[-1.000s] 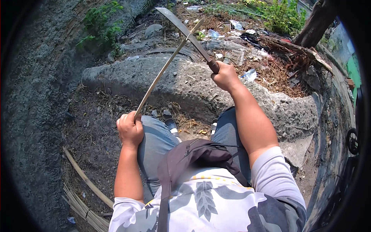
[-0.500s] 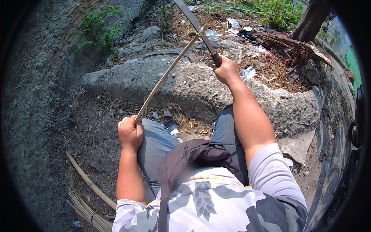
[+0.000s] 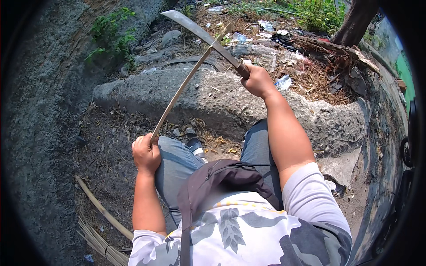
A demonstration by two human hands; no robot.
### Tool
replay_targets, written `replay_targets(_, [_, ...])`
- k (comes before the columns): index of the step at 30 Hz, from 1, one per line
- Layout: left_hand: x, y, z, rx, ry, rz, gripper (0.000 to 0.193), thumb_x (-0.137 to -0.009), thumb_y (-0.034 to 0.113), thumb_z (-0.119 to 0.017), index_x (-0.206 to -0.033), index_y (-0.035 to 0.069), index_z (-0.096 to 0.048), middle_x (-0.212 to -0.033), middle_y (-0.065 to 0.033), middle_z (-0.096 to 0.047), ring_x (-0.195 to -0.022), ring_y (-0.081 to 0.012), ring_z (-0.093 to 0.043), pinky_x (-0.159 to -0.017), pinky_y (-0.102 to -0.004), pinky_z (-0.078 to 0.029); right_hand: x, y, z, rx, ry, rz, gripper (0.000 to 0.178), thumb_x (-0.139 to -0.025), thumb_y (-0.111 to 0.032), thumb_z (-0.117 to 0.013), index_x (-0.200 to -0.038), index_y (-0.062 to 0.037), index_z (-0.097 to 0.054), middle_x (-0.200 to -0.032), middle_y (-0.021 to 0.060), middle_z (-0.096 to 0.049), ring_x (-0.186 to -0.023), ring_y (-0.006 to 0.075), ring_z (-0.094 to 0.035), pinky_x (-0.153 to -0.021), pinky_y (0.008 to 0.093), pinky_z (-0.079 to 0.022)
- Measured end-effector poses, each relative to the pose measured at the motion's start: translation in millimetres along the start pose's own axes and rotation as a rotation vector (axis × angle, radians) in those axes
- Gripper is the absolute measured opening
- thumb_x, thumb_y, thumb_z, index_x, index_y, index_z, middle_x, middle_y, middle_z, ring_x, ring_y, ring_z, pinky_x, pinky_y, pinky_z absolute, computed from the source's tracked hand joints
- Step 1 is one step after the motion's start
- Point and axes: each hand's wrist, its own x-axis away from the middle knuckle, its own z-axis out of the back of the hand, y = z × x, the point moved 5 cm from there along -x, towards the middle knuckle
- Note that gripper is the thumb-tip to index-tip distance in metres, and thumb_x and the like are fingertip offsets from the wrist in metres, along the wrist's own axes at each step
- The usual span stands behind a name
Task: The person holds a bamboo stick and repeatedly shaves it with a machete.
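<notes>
My left hand point(image 3: 146, 154) is closed round the lower end of a long, thin wooden stick point(image 3: 181, 91), which slants up and away to the right. In my right hand point(image 3: 258, 81) is the brown handle of a machete point(image 3: 194, 30) with a long, curved grey blade. The blade points to the far left and crosses the stick a little below its upper tip, touching it there. Stick and blade together form an X above the stone ledge. My left fist rests beside my left knee; the stick's end inside it is hidden.
A rough stone ledge point(image 3: 177, 91) runs across in front of my knees. To the left rises a rough wall point(image 3: 40, 111). A bundle of thin sticks point(image 3: 100, 244) and a thicker pole point(image 3: 104, 208) lie at lower left. Litter, dry grass and a tree trunk point(image 3: 357, 24) are beyond the ledge.
The machete has swung leftward, its blade now lying flatter and crossing the stick farther below its tip. My left hand has shifted slightly left with the stick.
</notes>
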Motion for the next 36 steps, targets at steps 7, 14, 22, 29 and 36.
replay_targets(7, [-8, 6, -7, 0.051, -0.048, -0.011, 0.012, -0.096, 0.019, -0.066, -0.095, 0.008, -0.069, -0.079, -0.0093, -0.067, -0.082, -0.0324, -0.063, -0.078, -0.0447, -0.045, 8, 10, -1, -0.031, 0.017, -0.038, 0.028, -0.080, -0.012, -0.064, -0.107, -0.0119, -0.071, -0.098, 0.0197, -0.075, -0.095, 0.0417, -0.070, -0.083, 0.0478, -0.055])
replay_targets(14, [-15, -26, -1, -0.047, -0.014, -0.059, 0.008, -0.092, 0.018, -0.069, -0.094, 0.010, -0.068, -0.080, -0.0084, -0.067, -0.082, -0.0320, -0.064, -0.079, -0.0451, -0.046, 22, -42, -22, 0.338, -0.038, 0.413, 0.015, -0.078, -0.013, -0.070, -0.091, -0.0124, -0.062, -0.082, 0.0146, -0.071, -0.083, 0.0397, -0.071, -0.074, 0.0531, -0.055])
replay_targets(22, [-33, -22, -10, -0.039, -0.009, -0.109, 0.010, -0.096, 0.020, -0.067, -0.096, 0.011, -0.071, -0.080, -0.0084, -0.068, -0.081, -0.0317, -0.065, -0.077, -0.0456, -0.046, 6, 6, -5, 0.273, -0.029, -0.059, 0.026, -0.084, -0.017, -0.061, -0.109, -0.0130, -0.068, -0.103, 0.0196, -0.075, -0.103, 0.0413, -0.070, -0.089, 0.0516, -0.055])
replay_targets(29, [-31, -19, -23, -0.074, -0.053, -0.088, 0.013, -0.099, 0.021, -0.066, -0.099, 0.009, -0.071, -0.078, -0.0073, -0.066, -0.078, -0.0308, -0.062, -0.078, -0.0439, -0.047, 22, -35, -40, 0.329, -0.208, 0.287, 0.026, -0.083, -0.016, -0.067, -0.109, -0.0147, -0.067, -0.098, 0.0187, -0.074, -0.093, 0.0433, -0.069, -0.080, 0.0523, -0.055])
replay_targets(36, [-22, -15, -12, -0.103, -0.020, -0.082, 0.010, -0.096, 0.022, -0.068, -0.097, 0.011, -0.070, -0.078, -0.0070, -0.066, -0.080, -0.0304, -0.065, -0.078, -0.0441, -0.046, 3, 23, -8, 0.118, -0.009, -0.012, 0.025, -0.085, -0.017, -0.064, -0.108, -0.0095, -0.067, -0.102, 0.0218, -0.074, -0.100, 0.0428, -0.070, -0.087, 0.0523, -0.054])
